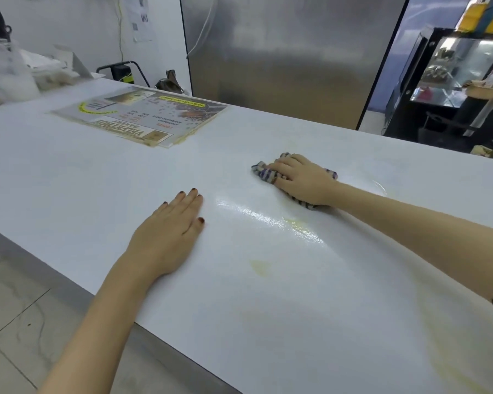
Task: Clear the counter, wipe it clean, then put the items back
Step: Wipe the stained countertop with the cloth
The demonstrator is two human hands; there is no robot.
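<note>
A long white counter (97, 194) fills the view. My right hand (302, 180) presses a crumpled blue-and-white striped cloth (261, 169) flat onto the counter at the middle right, fingers spread over it. A wet shiny streak (268, 217) with yellowish stains lies just in front of the cloth. My left hand (171, 231) rests flat on the counter, fingers straight, palm down, holding nothing.
A laminated menu sheet (143, 118) lies flat at the far left of the counter. Plastic bags and containers (9, 78) stand at the far left corner. A steel fridge door (285, 58) rises behind. A glass display case (456, 69) stands at the right.
</note>
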